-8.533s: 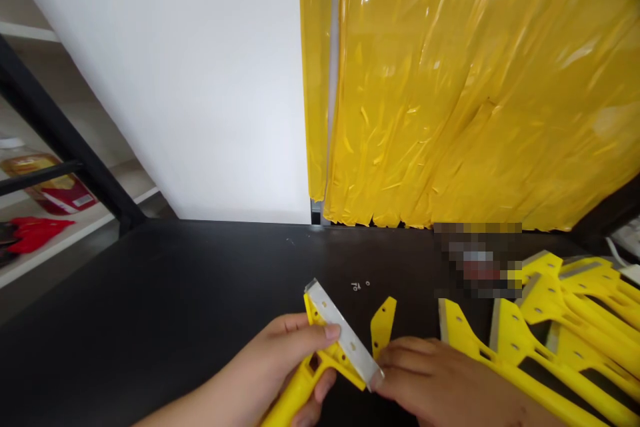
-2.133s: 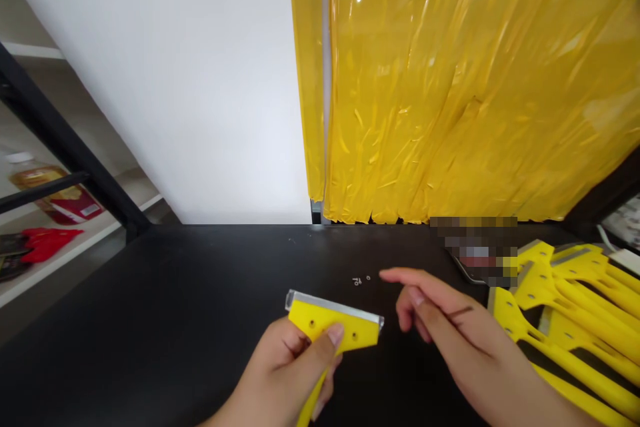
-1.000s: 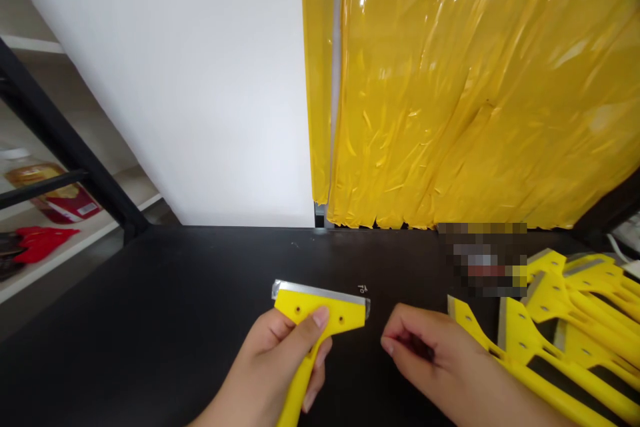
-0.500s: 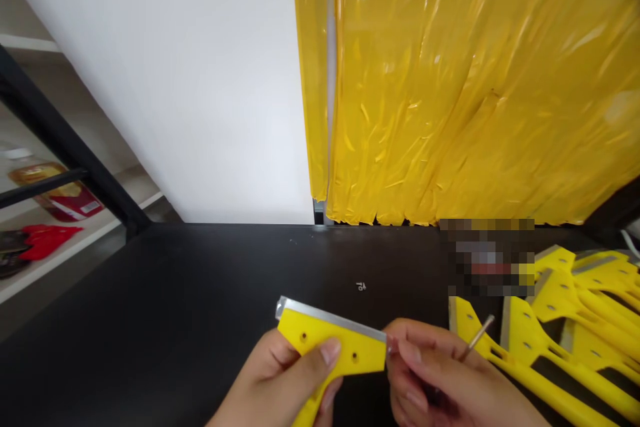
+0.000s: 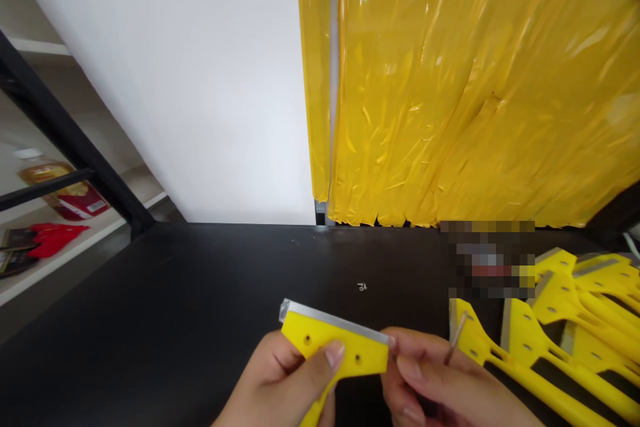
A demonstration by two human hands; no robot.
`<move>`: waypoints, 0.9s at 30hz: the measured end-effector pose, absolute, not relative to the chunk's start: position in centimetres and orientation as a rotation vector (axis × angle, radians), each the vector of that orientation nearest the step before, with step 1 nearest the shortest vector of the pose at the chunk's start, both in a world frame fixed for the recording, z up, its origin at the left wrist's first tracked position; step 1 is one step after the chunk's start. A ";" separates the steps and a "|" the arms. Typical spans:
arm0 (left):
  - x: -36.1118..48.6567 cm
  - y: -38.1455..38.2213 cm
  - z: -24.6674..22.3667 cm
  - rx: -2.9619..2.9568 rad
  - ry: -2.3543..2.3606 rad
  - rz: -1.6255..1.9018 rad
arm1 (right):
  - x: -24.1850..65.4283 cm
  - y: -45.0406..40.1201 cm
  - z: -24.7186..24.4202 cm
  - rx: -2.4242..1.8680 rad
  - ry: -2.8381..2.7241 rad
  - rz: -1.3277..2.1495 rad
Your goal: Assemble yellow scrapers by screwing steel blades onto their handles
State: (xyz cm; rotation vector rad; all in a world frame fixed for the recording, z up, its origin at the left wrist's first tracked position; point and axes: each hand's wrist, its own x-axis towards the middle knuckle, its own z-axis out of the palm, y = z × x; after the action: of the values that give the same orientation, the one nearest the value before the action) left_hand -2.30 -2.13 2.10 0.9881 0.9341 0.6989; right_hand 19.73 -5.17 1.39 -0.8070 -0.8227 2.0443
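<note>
A yellow scraper (image 5: 367,360) with a metal blade (image 5: 335,320) along its upper edge is gripped in my left hand (image 5: 295,373). My left thumb presses on its face between two screw holes, and the handle runs down out of view. At the blade's right end are the closed fingertips of my right hand (image 5: 435,373). A thin metal rod (image 5: 456,340) sticks up from my right hand; its lower part is hidden by the fingers, so I cannot tell the tool's kind. Two or so small screws (image 5: 361,287) lie on the black table beyond the scraper.
Several yellow scrapers (image 5: 530,347) lie at the right of the black table (image 5: 150,320), near a blurred-out patch (image 5: 487,260). Yellow plastic film (image 5: 450,93) and a white panel (image 5: 200,80) stand behind. Shelves at left hold a bottle (image 5: 65,187) and a red item (image 5: 57,239).
The metal rod in my right hand has swung to a steeper angle, and its tip has moved left. The scraper has shifted slightly right and down, with the right fingertips still at its end.
</note>
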 end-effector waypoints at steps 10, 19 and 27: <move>-3.3 0.6 2.9 1.039 0.964 0.744 | 21.6 -3.4 2.2 -1.413 -1.085 1.410; -3.0 0.8 4.1 0.828 0.976 0.702 | 25.0 -2.5 1.8 -1.769 -1.829 0.364; -3.3 0.8 2.5 0.847 0.907 0.721 | 24.3 -3.2 2.8 -1.641 -1.766 0.437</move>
State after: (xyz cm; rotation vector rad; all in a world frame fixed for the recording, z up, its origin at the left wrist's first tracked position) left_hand -3.33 0.76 2.55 0.8465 0.9070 0.7208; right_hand 24.32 -3.19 2.79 -1.6410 -1.7664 0.4367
